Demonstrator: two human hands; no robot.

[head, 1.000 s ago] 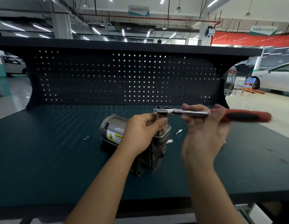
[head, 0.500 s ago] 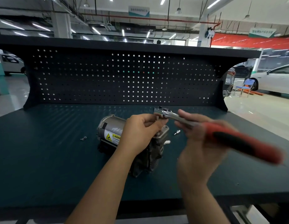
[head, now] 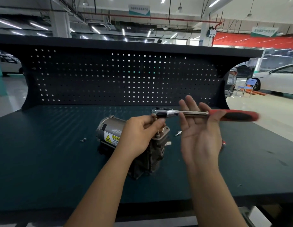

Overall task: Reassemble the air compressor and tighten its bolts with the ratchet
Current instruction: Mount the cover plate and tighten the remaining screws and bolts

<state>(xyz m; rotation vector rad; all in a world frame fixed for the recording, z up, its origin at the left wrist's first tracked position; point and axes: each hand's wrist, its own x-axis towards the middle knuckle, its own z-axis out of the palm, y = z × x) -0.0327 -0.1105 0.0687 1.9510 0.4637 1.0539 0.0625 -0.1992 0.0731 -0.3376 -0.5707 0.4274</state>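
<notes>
An air compressor (head: 109,128) lies on a dark green workbench (head: 44,161). Its round grey motor end points left and away, and its darker block end points toward the viewer. A yellow and white label (head: 112,139) on the motor shows a warning triangle and the partly hidden words "WARN" and "Hot surf". Faint scrawl above the label cannot be read.

A ratchet (head: 191,113) is held level just above the compressor's right end. Its chrome head is over the compressor and its red and black handle points right. The left hand (head: 139,136) has curled fingers pinching the drive just under the ratchet head. The right hand (head: 199,133) is spread with its palm toward the viewer, and the shaft lies across its straight fingers.

A loose bolt (head: 178,133) lies just right of the compressor and a small screw (head: 83,140) lies to its left. A pegboard (head: 109,79) stands behind the compressor.
</notes>
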